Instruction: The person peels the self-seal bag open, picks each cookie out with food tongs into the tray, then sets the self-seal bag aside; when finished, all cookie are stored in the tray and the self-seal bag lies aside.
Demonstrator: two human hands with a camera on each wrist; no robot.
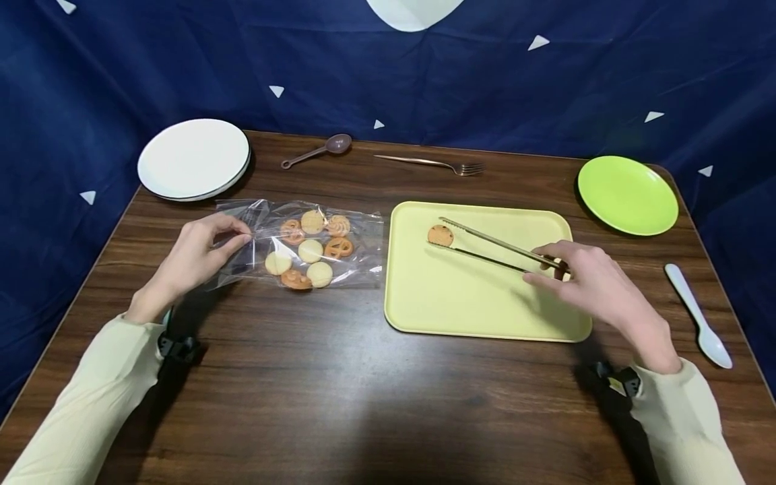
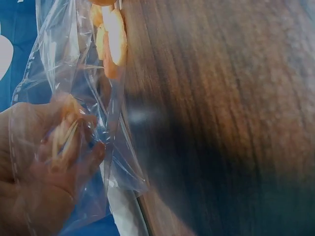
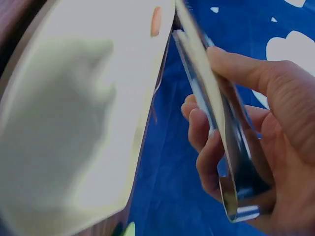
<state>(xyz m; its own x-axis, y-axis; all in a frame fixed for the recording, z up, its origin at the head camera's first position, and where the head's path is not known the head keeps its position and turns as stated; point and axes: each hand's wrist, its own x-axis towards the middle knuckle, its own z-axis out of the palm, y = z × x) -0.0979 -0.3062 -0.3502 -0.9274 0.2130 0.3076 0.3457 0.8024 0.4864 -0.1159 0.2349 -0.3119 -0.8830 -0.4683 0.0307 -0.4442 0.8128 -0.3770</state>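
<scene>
My left hand [image 1: 203, 252] pinches the left end of a clear plastic bag [image 1: 364, 259] between thumb and fingers. Inside the bag lie several cookies [image 1: 310, 250], some round and pale, some pretzel-shaped. In the left wrist view the clear film [image 2: 59, 29] stands up around the fingers. My right hand [image 1: 588, 279] grips a pair of gold metal tongs [image 1: 494, 240], whose arms are spread apart. One round cookie with dark specks [image 1: 440, 235] lies on the yellow tray [image 1: 479, 310], between the tong tips in the head view. In the right wrist view the tongs [image 3: 216, 103] hang above the tray, apart from that cookie [image 3: 156, 21].
White plates [image 1: 194, 158] are stacked at the back left. A brown spoon [image 1: 321, 149] and a copper-coloured fork [image 1: 430, 162] lie along the back edge. On the right are a green plate [image 1: 627, 195] and a pale blue spoon [image 1: 697, 316]. A blue curtain [image 1: 485, 87] hangs behind the table.
</scene>
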